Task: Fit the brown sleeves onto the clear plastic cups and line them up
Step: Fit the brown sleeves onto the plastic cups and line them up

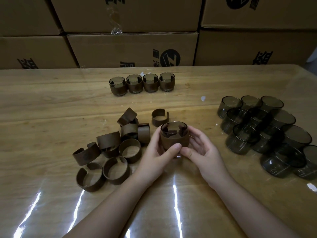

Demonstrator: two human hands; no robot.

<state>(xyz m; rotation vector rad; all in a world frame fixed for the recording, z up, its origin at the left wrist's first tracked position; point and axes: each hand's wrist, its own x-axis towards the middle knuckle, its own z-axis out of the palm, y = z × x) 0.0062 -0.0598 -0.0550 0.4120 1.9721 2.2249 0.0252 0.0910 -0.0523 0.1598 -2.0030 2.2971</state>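
Observation:
Both hands hold one clear smoky cup (174, 129) with a brown sleeve (171, 140) wrapped round its lower part, upright at the table's middle. My left hand (157, 152) grips it from the left with the thumb across the sleeve's front. My right hand (203, 152) cups it from the right, thumb at the base. A pile of loose brown sleeves (109, 148) lies to the left, and one sleeve (159, 117) stands alone behind the held cup. Bare clear cups (267, 129) cluster at the right. Several sleeved cups (142, 83) stand in a row further back.
The wooden table (51, 103) has a glossy transparent cover with glare streaks near its front edge. Stacked cardboard boxes (133, 48) form a wall behind the table. A small white scrap (203, 98) lies right of the row.

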